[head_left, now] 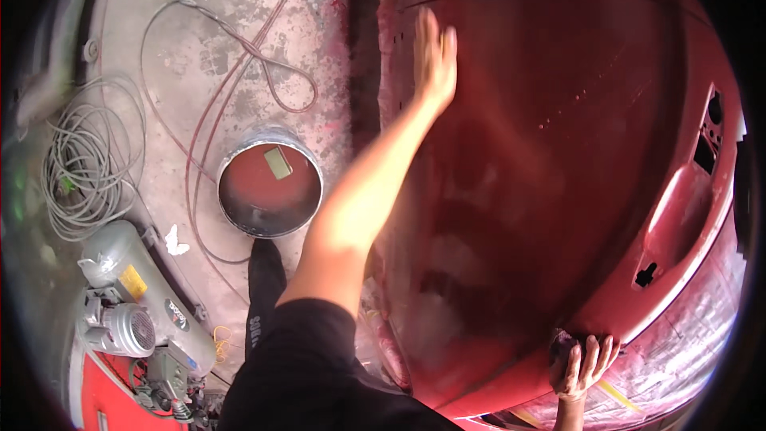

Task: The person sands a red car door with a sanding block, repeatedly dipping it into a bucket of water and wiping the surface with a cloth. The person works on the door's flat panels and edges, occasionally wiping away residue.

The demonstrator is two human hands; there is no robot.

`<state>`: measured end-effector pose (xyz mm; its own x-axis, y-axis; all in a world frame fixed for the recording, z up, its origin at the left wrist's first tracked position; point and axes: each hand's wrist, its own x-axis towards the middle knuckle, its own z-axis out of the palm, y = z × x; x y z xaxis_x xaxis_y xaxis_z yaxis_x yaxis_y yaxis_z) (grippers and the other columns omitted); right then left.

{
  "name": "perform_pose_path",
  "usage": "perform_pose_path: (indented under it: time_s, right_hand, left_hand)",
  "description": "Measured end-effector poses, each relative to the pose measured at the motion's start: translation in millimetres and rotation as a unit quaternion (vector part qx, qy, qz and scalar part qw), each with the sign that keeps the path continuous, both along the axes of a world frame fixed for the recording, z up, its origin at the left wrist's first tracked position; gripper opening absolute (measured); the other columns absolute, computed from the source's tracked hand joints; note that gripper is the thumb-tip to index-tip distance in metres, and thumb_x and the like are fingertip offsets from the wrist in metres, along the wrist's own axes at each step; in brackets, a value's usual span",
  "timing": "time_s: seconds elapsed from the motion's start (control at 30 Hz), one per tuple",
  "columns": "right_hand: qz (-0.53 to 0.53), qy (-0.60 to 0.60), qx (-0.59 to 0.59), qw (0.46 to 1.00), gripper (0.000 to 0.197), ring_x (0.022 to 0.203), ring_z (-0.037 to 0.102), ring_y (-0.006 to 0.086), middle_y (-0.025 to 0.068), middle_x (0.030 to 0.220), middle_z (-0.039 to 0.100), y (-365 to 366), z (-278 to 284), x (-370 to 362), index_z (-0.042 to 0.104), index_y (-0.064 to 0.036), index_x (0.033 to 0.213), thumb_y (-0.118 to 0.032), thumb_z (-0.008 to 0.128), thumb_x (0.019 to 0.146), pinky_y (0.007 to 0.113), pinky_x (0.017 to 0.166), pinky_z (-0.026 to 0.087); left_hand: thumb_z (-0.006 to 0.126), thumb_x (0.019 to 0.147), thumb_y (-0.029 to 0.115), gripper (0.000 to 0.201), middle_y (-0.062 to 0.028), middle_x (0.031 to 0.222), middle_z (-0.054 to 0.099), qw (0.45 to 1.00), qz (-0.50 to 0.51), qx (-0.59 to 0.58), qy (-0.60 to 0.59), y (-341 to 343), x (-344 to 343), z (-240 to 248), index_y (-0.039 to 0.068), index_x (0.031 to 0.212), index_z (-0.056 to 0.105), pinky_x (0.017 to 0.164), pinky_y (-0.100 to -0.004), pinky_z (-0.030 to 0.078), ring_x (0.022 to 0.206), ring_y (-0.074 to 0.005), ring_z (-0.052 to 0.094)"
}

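A large dark red car body panel (511, 191), wet-looking and glossy, fills the right half of the view. My left hand (436, 68) lies flat, fingers stretched out, along the panel's left side, and nothing shows in it. At the lower right, my right hand (589, 363) rests at the panel's near edge. Its fingers bend over a dark purplish pad (563, 345), partly hidden by the hand; its exact kind is unclear. Between the floor hoses and my left arm stands a round bucket (270, 227) with reddish liquid and a small yellow-green block (278, 163) inside.
On the concrete floor (319, 48), reddish and grey hoses (254, 46) loop behind the bucket. A coiled grey hose (88, 164) lies at far left, above a grey air compressor (148, 279). Cutouts line the panel's right end, beside plastic masking sheet (678, 359).
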<state>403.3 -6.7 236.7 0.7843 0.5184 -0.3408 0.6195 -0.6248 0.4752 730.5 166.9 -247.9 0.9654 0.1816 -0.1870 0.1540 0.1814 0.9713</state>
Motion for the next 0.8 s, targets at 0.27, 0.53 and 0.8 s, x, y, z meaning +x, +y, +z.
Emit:
perform_pose_path:
  time_s: [0.27, 0.53, 0.8]
  right_hand:
    - [0.021, -0.004, -0.002, 1.000, 0.047, 0.140, 0.046, 0.0584, 0.0273, 0.145, 0.054, -6, 4, -6, 0.052, -0.0047, 0.145, -0.015, 0.059, 0.100, 0.080, 0.113, 0.034]
    - [0.014, 0.004, 0.003, 1.000, 0.046, 0.140, 0.045, 0.0582, 0.0279, 0.143, 0.055, -2, 10, -5, 0.052, -0.0036, 0.145, -0.015, 0.060, 0.101, 0.080, 0.112, 0.034]
    - [0.017, -0.007, -0.036, 0.999, 0.047, 0.144, 0.042, 0.0581, 0.0266, 0.146, 0.053, 0, 1, 2, 0.050, -0.0051, 0.148, -0.018, 0.054, 0.104, 0.078, 0.116, 0.031]
  left_hand:
    - [0.032, 0.115, 0.039, 0.070, -0.0242, 0.176, 0.006, 0.995, -0.043, -0.053, 0.076, -25, -104, -28, -0.005, 0.166, 0.012, 0.133, -0.0461, 0.007, 0.164, -0.0365, 0.005]
    - [0.031, 0.115, 0.046, 0.075, -0.0229, 0.176, 0.008, 0.995, -0.034, -0.066, 0.064, -7, -86, -7, -0.005, 0.166, 0.014, 0.133, -0.0430, 0.006, 0.164, -0.0343, 0.004]
    - [0.031, 0.114, 0.049, 0.076, -0.0270, 0.173, 0.017, 0.984, 0.004, -0.152, 0.088, -21, -45, -89, -0.008, 0.164, 0.021, 0.133, -0.0399, 0.010, 0.163, -0.0337, 0.013]
